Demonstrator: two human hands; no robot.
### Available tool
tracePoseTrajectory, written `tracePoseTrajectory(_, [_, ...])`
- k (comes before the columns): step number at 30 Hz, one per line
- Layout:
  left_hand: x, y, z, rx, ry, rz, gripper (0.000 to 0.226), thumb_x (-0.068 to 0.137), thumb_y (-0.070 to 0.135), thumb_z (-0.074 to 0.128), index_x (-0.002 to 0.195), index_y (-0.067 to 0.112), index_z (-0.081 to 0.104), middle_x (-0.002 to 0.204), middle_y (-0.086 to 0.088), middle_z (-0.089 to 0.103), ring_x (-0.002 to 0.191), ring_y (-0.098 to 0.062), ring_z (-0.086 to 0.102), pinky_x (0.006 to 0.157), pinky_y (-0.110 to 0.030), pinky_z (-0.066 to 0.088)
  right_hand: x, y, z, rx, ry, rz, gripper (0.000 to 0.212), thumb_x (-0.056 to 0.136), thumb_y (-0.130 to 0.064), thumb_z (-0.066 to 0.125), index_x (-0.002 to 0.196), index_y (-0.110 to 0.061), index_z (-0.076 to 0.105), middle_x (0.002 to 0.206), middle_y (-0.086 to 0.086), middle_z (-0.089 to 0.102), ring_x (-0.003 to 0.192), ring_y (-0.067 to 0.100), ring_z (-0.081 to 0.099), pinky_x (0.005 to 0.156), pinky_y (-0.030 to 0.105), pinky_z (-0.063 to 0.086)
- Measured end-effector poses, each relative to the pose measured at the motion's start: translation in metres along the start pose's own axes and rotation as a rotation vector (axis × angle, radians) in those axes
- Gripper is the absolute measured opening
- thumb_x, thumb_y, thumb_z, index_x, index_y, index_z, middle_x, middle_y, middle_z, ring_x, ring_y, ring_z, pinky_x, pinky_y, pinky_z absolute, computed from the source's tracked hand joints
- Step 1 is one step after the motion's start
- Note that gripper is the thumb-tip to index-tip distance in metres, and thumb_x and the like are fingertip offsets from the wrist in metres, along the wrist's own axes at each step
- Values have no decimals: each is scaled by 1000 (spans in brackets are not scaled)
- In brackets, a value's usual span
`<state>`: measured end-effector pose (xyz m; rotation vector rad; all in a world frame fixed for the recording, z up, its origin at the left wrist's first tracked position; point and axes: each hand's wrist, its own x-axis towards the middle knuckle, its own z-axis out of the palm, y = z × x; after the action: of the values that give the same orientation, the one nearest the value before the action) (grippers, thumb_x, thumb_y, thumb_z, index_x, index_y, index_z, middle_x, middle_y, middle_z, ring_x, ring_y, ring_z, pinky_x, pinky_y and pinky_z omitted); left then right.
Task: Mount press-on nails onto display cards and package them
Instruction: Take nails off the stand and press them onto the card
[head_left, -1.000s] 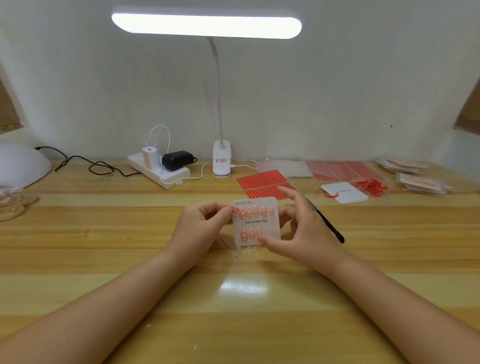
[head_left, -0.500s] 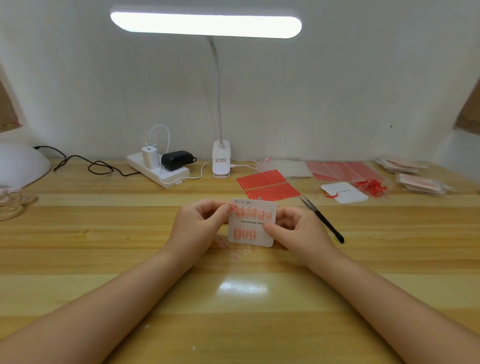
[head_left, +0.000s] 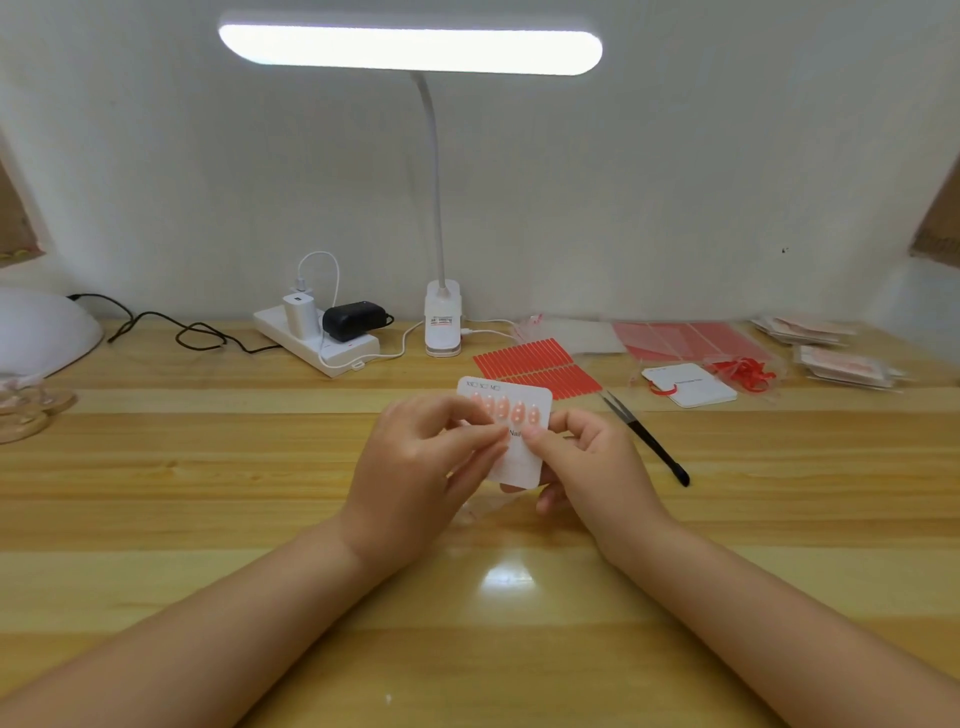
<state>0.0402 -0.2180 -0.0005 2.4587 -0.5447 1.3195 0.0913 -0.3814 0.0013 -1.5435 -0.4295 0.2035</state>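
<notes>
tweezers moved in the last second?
No. The tweezers lie in the same spot, just right of the red strip sheet and left of the blank card.

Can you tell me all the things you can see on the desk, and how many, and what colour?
display card: one, white, pink nails in its top row, held up at centre
spare card: one, white, red string, back right
sticker strips: two rows, red, behind the held card
tweezers: one, black, lying right of the hands
red sheets: a few, exact count unclear, back right
packed bags: two piles, pinkish, far right
lamp: one, white, lit, at the back
power strip: one, white, two plugs, back left
desk: one, light wood
left hand: holds the card's left edge
right hand: pinches the card's right side
</notes>
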Motion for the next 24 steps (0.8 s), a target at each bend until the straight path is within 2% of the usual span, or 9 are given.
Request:
tracePoseTrajectory(6, [0, 2, -1, 82, -15, 36, 19, 86, 25, 62, 83, 14, 77, 85, 0, 69, 72, -23, 62, 66, -40, 47, -1, -1, 1, 62, 42, 23, 12, 93, -16, 60, 84, -8, 62, 76, 8, 73, 68, 27, 72, 37, 22, 44])
tracePoseTrajectory(19, [0, 6, 0, 63, 5, -16, 21, 86, 25, 60, 84, 11, 77, 85, -3, 69, 75, -25, 64, 66, -42, 49, -2, -1, 1, 101, 35, 37, 12, 91, -24, 62, 91, -12, 64, 73, 5, 73, 56, 20, 69, 37, 18, 37])
tracePoseTrajectory(24, [3, 10, -2, -184, 65, -228, 25, 88, 24, 57, 97, 5, 73, 94, -7, 63, 84, -23, 62, 69, -44, 53, -2, -4, 1, 130, 67, -75, 9, 91, -22, 63, 96, -15, 66, 77, 4, 74, 61, 19, 70, 43, 18, 42])
